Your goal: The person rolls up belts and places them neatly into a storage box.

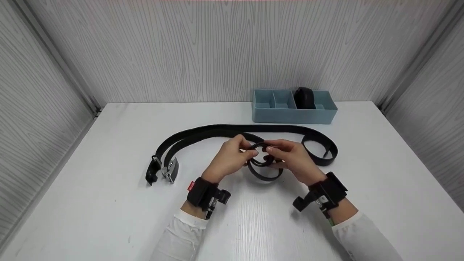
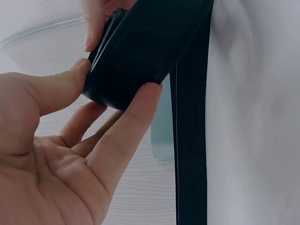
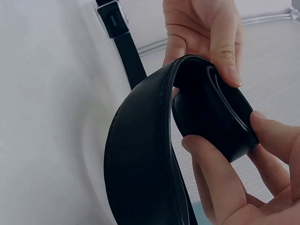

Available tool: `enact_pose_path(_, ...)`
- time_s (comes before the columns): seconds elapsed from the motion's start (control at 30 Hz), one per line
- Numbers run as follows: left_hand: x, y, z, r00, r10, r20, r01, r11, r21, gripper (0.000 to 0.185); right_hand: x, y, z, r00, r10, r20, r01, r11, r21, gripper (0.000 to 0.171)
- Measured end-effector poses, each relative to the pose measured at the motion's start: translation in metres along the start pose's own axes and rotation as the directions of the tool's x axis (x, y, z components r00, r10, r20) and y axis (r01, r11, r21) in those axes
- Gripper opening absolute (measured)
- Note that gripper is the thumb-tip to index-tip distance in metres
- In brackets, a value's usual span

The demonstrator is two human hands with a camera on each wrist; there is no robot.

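Note:
Two black belts lie on the white table, and the end of one is wound into a small coil (image 3: 206, 112) held up between both hands. My left hand (image 1: 232, 156) pinches the coil's left side with thumb and fingers. On the opposite side my right hand (image 1: 293, 157) grips it the same way. A loose loop of this belt (image 1: 266, 177) hangs below the coil. The other belt (image 1: 275, 128) curves behind the hands and ends in a loop at the right. Two silver-and-black buckles (image 1: 170, 170) lie at the left, one of them partly turned on edge.
At the back right stands a blue divided box (image 1: 290, 116) with a rolled black belt (image 1: 304, 98) upright in one compartment. Grey wood-grain panels (image 1: 181, 50) enclose the white table (image 1: 108, 217) at the back and sides.

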State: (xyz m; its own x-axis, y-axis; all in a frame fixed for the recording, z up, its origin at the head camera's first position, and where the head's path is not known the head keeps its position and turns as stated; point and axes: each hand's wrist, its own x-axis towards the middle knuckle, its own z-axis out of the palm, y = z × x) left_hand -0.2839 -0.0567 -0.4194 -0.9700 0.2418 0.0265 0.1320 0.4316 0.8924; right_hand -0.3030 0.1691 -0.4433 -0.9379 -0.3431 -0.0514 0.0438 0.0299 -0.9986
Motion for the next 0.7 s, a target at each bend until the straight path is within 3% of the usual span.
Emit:
enact_pose_path(0.2,-0.0008,0.0004,-0.0015,0.999,0.048,-0.007,-0.048,0.998,0.049,0.011,-0.0001,-0.0011,-0.0009,1.000,-0.002,0.019,0.003,0.996,-0.084,0.041)
enact_pose_path(0.4,-0.0016,0.0009,-0.0019,0.997,0.073,0.036,-0.076,0.993,0.091,0.009,-0.0018,-0.0038,-0.0009,0.998,0.025,0.049,-0.015,0.983,-0.184,0.041)
enact_pose_path(0.7,-0.0024,0.0006,-0.0004,1.000,-0.002,-0.010,0.002,1.000,0.004,0.019,-0.0004,0.0009,0.0000,1.000,-0.015,0.011,0.016,0.998,-0.066,0.040)
